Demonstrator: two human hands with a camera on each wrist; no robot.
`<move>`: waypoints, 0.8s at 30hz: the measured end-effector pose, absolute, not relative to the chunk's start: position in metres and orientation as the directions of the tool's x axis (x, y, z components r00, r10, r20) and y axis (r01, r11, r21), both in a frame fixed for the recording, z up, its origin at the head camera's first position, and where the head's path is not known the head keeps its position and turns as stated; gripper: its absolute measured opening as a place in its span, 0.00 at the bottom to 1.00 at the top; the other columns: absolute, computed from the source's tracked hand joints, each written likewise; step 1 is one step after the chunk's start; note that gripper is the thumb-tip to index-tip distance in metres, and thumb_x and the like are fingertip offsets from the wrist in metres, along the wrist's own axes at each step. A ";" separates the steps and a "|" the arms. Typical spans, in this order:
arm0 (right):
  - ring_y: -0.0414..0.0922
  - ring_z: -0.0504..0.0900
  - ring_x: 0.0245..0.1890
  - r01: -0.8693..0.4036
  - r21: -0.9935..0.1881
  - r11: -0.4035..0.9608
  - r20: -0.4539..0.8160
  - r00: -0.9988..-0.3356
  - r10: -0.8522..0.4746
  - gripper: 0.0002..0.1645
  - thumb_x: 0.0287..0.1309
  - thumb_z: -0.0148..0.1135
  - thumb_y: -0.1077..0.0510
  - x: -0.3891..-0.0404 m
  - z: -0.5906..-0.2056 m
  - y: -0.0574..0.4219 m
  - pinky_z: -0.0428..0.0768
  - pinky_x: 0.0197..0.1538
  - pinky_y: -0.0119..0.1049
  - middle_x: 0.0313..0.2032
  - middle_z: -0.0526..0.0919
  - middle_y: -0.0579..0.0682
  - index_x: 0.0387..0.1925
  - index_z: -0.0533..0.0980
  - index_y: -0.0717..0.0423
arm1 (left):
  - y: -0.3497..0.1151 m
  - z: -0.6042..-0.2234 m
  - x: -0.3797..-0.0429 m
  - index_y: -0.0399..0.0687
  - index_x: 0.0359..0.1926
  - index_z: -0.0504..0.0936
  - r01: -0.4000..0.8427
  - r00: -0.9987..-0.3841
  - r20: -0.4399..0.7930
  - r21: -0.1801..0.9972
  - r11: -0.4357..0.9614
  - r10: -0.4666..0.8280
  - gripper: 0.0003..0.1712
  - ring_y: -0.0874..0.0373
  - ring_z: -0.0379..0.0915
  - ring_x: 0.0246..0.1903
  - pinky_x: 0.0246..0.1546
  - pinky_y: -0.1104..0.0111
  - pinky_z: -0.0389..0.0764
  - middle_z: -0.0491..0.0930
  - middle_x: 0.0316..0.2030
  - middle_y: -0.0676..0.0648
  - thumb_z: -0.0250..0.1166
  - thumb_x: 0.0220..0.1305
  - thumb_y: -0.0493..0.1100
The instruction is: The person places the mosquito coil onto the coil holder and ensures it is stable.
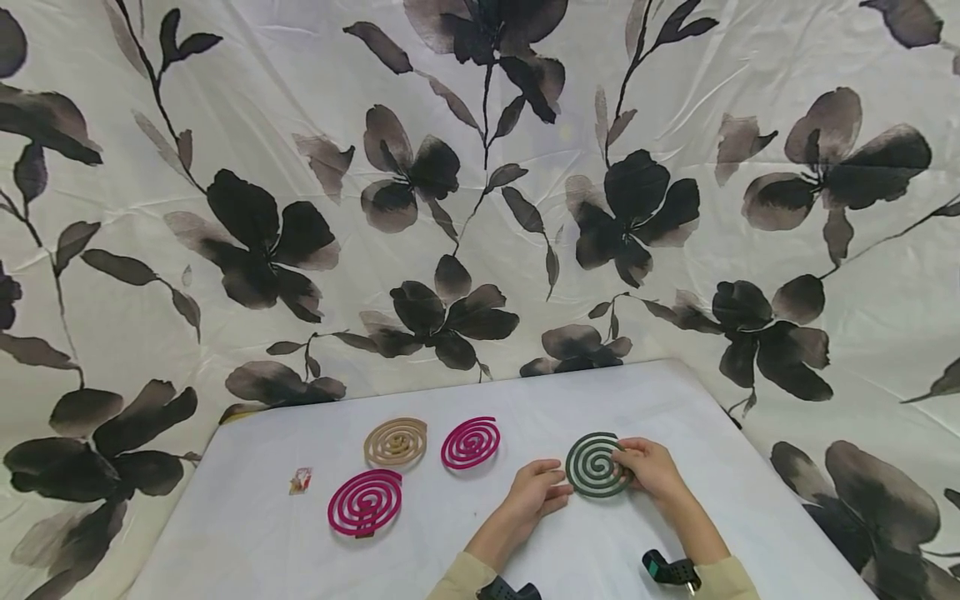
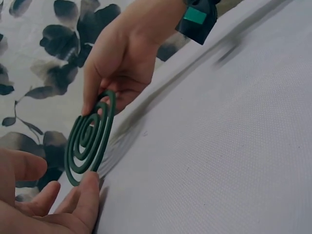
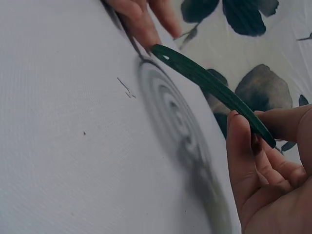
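Observation:
A dark green mosquito coil (image 1: 598,467) is held above the white table, its flat spiral facing the head camera. My right hand (image 1: 651,468) pinches its right edge between thumb and fingers. In the right wrist view the coil (image 3: 214,87) appears edge-on and slightly bowed, with its shadow on the cloth below. My left hand (image 1: 531,493) is at the coil's left edge, fingers loosely spread. In the left wrist view, one left fingertip (image 2: 89,180) meets the coil's lower rim, without the thumb closing on it.
Left on the white table (image 1: 255,542) lie a tan coil (image 1: 395,442), a magenta coil (image 1: 471,443) and a nearer magenta coil (image 1: 365,503) with a small brown piece (image 1: 364,534) under its front edge. A small red-and-white packet (image 1: 300,481) lies farther left. Floral cloth (image 1: 525,275) hangs behind.

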State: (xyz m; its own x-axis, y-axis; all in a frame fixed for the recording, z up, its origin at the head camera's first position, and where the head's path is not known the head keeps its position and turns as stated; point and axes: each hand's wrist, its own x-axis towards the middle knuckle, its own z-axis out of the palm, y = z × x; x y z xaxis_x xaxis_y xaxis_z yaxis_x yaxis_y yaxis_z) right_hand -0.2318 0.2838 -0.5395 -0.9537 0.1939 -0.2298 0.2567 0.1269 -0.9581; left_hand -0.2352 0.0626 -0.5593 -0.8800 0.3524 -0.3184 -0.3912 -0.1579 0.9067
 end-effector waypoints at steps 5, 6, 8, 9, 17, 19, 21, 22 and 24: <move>0.42 0.77 0.27 0.244 -0.965 0.095 -0.222 -0.954 0.200 0.24 0.62 0.63 0.60 -0.224 -0.538 0.280 0.78 0.27 0.32 0.32 0.82 0.50 0.55 0.69 0.69 | 0.061 -0.558 -0.233 0.30 0.59 0.69 -0.373 -0.889 -0.309 0.917 -0.142 0.337 0.22 0.54 0.80 0.39 0.42 0.66 0.82 0.74 0.47 0.39 0.57 0.69 0.37; 0.42 0.77 0.28 0.241 -0.967 0.083 -0.220 -0.954 0.202 0.24 0.62 0.63 0.60 -0.222 -0.539 0.279 0.78 0.27 0.32 0.32 0.81 0.50 0.55 0.69 0.68 | 0.061 -0.558 -0.233 0.29 0.59 0.69 -0.365 -0.892 -0.304 0.922 -0.133 0.335 0.22 0.54 0.80 0.38 0.42 0.66 0.82 0.75 0.46 0.39 0.57 0.69 0.37; 0.42 0.77 0.28 0.231 -0.970 0.070 -0.213 -0.955 0.207 0.23 0.62 0.63 0.60 -0.220 -0.539 0.277 0.78 0.27 0.31 0.32 0.81 0.50 0.54 0.69 0.68 | 0.061 -0.557 -0.231 0.28 0.59 0.69 -0.350 -0.896 -0.296 0.930 -0.113 0.332 0.22 0.54 0.80 0.38 0.41 0.67 0.82 0.76 0.45 0.41 0.57 0.69 0.36; 0.42 0.76 0.28 0.227 -0.972 0.061 -0.210 -0.955 0.208 0.23 0.62 0.63 0.61 -0.219 -0.539 0.276 0.78 0.27 0.31 0.32 0.81 0.50 0.54 0.69 0.68 | 0.061 -0.557 -0.231 0.28 0.59 0.69 -0.347 -0.895 -0.295 0.932 -0.108 0.333 0.22 0.54 0.80 0.37 0.41 0.67 0.83 0.77 0.44 0.41 0.57 0.68 0.36; 0.43 0.79 0.26 0.170 -0.985 -0.020 -0.171 -0.964 0.205 0.19 0.63 0.61 0.64 -0.212 -0.538 0.257 0.81 0.29 0.32 0.31 0.81 0.51 0.51 0.67 0.67 | 0.054 -0.559 -0.228 0.34 0.64 0.66 -0.391 -0.880 -0.297 0.897 -0.209 0.370 0.28 0.52 0.82 0.36 0.42 0.63 0.83 0.78 0.43 0.40 0.58 0.63 0.35; 0.43 0.79 0.25 0.163 -0.986 -0.036 -0.167 -0.962 0.217 0.18 0.63 0.61 0.64 -0.211 -0.538 0.252 0.81 0.29 0.33 0.30 0.81 0.51 0.50 0.67 0.66 | 0.053 -0.561 -0.228 0.35 0.66 0.64 -0.395 -0.881 -0.293 0.888 -0.235 0.372 0.30 0.51 0.82 0.36 0.43 0.62 0.83 0.78 0.44 0.39 0.59 0.63 0.35; 0.43 0.79 0.25 0.160 -0.986 -0.042 -0.166 -0.960 0.226 0.18 0.63 0.62 0.64 -0.208 -0.539 0.246 0.81 0.29 0.33 0.30 0.81 0.52 0.50 0.67 0.66 | 0.051 -0.563 -0.228 0.36 0.67 0.62 -0.403 -0.881 -0.292 0.876 -0.265 0.374 0.33 0.51 0.82 0.35 0.43 0.60 0.83 0.78 0.44 0.38 0.61 0.62 0.35; 0.43 0.79 0.26 0.161 -0.986 -0.042 -0.167 -0.960 0.226 0.18 0.63 0.62 0.64 -0.207 -0.539 0.243 0.81 0.30 0.33 0.30 0.81 0.52 0.50 0.66 0.66 | 0.050 -0.563 -0.228 0.36 0.67 0.61 -0.405 -0.881 -0.290 0.870 -0.280 0.374 0.34 0.51 0.82 0.35 0.43 0.60 0.83 0.78 0.44 0.38 0.62 0.62 0.35; 0.43 0.79 0.26 0.161 -0.986 -0.043 -0.167 -0.958 0.231 0.19 0.62 0.62 0.63 -0.205 -0.540 0.237 0.81 0.30 0.33 0.30 0.81 0.52 0.49 0.66 0.66 | 0.048 -0.564 -0.226 0.37 0.68 0.59 -0.403 -0.885 -0.280 0.859 -0.314 0.372 0.37 0.51 0.82 0.36 0.43 0.58 0.83 0.78 0.45 0.37 0.63 0.61 0.34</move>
